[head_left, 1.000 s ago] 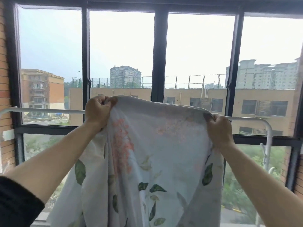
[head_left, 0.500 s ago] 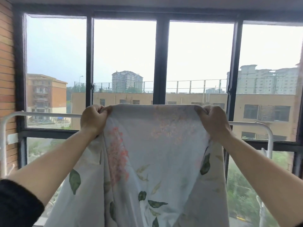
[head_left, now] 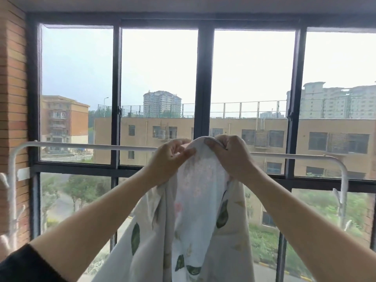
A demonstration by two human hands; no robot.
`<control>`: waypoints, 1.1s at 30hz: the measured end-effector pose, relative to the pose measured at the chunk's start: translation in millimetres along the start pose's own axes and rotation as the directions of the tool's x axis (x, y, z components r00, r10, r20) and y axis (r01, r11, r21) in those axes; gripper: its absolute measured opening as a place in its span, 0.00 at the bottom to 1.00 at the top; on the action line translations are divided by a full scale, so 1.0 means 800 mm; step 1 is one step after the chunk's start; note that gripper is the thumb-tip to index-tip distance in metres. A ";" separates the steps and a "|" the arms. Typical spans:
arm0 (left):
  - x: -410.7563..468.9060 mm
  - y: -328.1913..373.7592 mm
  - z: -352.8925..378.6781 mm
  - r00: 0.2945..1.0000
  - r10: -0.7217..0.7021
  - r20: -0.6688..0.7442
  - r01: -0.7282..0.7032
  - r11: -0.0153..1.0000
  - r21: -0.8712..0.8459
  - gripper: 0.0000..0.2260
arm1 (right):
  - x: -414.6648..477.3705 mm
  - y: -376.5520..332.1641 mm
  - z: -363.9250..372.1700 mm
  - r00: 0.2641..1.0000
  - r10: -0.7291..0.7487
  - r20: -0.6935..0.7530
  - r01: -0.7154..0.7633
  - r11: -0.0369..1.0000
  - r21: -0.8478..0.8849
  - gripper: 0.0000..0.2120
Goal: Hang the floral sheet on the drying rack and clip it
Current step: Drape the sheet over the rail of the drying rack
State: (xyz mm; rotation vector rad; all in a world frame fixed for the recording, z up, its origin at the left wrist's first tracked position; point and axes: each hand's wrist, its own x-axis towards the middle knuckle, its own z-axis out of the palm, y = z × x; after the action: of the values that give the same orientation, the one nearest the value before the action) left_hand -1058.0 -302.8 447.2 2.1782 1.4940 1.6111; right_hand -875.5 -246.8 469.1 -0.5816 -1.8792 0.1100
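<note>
While both hands [head_left: 169, 159] [head_left: 232, 157] pinch floral sheet's [head_left: 195, 210] top edge | grip closed | rack rail [head_left: 91, 146] bare either side

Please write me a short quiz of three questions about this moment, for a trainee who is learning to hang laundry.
1. True or false: the floral sheet is fastened to the rack bar with clips.
2. Which hands hold the sheet's top edge? A) left only B) right only C) both
3. Fill in: the hands are close together, so the sheet hangs ____ rather than spread wide.

Key
1. False; no clip is in view.
2. C; the left hand and the right hand both pinch it near the bar.
3. Bunched.
</note>
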 end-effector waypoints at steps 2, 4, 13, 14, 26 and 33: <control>-0.001 -0.001 -0.001 0.998 -0.032 -0.053 0.029 0.998 -0.062 0.22 | 0.000 0.001 0.003 0.999 -0.022 0.027 0.022 1.000 -0.013 0.26; -0.004 -0.002 -0.002 0.991 -0.068 -0.117 0.050 0.987 -0.150 0.26 | -0.003 0.002 0.005 0.997 -0.035 0.061 0.037 0.999 -0.031 0.25; 0.011 -0.006 -0.011 0.934 -0.143 -0.328 0.065 0.969 -0.238 0.15 | -0.049 0.045 0.010 0.966 0.127 0.225 -0.072 0.969 -0.236 0.17; 0.012 -0.007 -0.013 0.932 -0.140 -0.333 0.066 0.972 -0.224 0.13 | -0.056 0.054 0.009 0.959 0.168 0.230 -0.107 0.960 -0.257 0.16; 0.008 -0.033 -0.015 0.896 -0.177 -0.407 0.134 0.982 -0.132 0.10 | -0.086 0.114 -0.021 0.846 0.509 0.161 -0.398 0.802 -0.445 0.12; 0.011 -0.030 -0.021 0.884 -0.153 -0.442 0.112 0.987 -0.117 0.05 | -0.107 0.152 -0.018 0.786 0.613 0.076 -0.520 0.723 -0.454 0.14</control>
State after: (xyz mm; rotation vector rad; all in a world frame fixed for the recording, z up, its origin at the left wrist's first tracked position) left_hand -1086.3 -291.5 448.2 1.6825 1.5885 2.1890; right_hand -798.4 -181.4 359.7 -1.5031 -1.8810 0.1906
